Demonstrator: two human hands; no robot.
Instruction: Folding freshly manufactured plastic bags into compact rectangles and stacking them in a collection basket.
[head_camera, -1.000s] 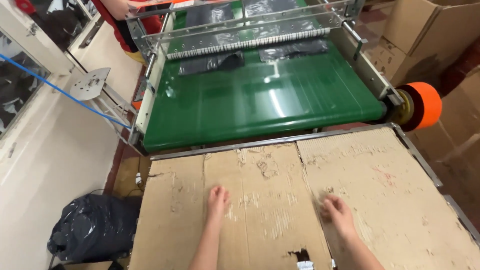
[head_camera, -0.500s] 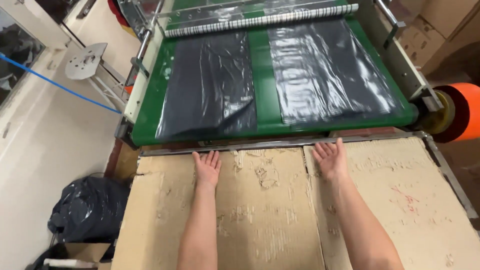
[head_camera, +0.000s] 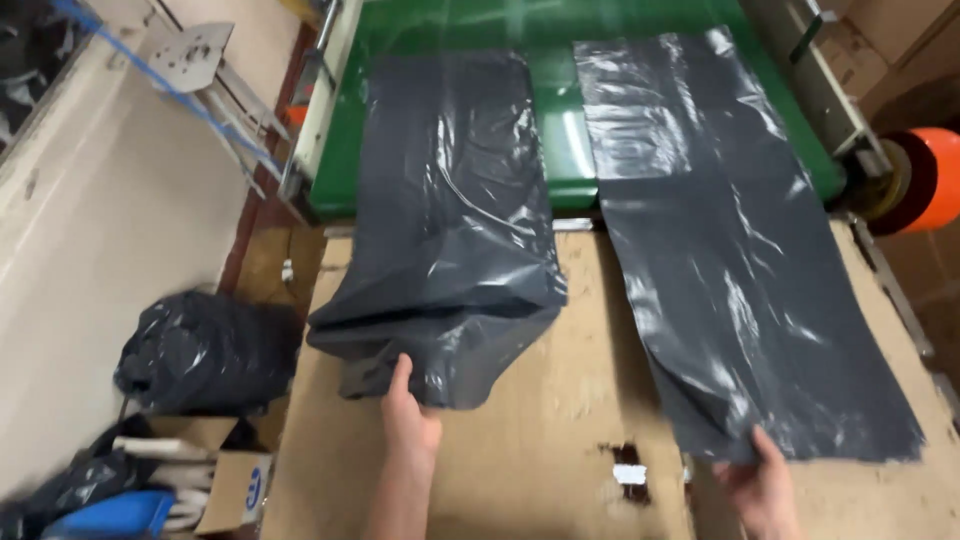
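Cardboard sheets cover the table (head_camera: 560, 470) in front of me, worn and scuffed, with a dark stain and a small pale scrap near the front edge. Beyond it, a green conveyor belt (head_camera: 560, 140) feeds toward me, and an orange roller (head_camera: 935, 180) sits at its right end.

Two dark grey plastic bags lie half on the belt and half on the cardboard. The left bag (head_camera: 450, 230) is bunched and folded over at its near end. My left hand (head_camera: 408, 420) touches that crumpled edge, fingers (head_camera: 400, 375) pointing forward and pressing on the plastic; I cannot tell whether they pinch it or only rest on it. The right bag (head_camera: 730, 260) lies flat and long, angled toward my right. My right hand (head_camera: 760, 480) sits at its near corner with the fingers curled at the edge; whether they actually grip the film I cannot tell.

Risks, as I judge them: the left bag is already rumpled, so pulling it could drag the folds into a tighter wad or let the slick film slip from under my fingers. The far ends of both bags lie on the belt, so they could snag or stretch there. The right bag lies close to the table's right edge and could slide off.

On the floor to my left sit a stuffed black bag (head_camera: 195, 350) and an open box (head_camera: 225, 485).
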